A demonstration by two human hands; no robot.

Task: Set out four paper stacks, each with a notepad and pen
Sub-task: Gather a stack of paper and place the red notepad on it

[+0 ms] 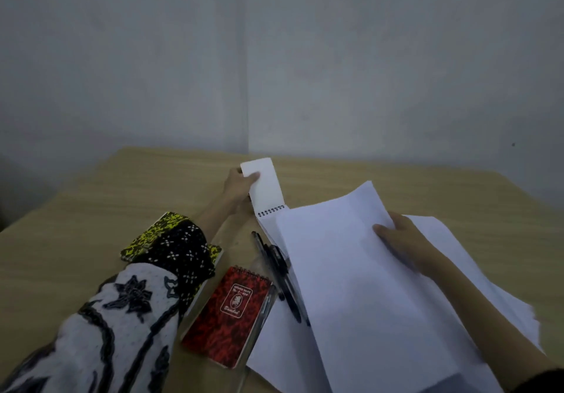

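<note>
My left hand (239, 186) grips a white spiral notepad (265, 186) by its flipped-up page, near the middle of the wooden table (91, 197). My right hand (403, 241) holds a lifted bundle of white paper sheets (345, 270), thumb on top, above more loose sheets (476, 264) on the table. A red spiral notepad (227, 312) lies near the front. Partly under my left sleeve sits a yellow-and-black notepad (152, 235). Several dark pens (280, 273) lie between the red notepad and the paper, partly covered by the lifted sheets.
A clear plastic sleeve or pouch (259, 325) lies by the red notepad under the pens. A grey wall (274, 57) runs close behind the table's far edge. The table's left corner is cut off at an angle.
</note>
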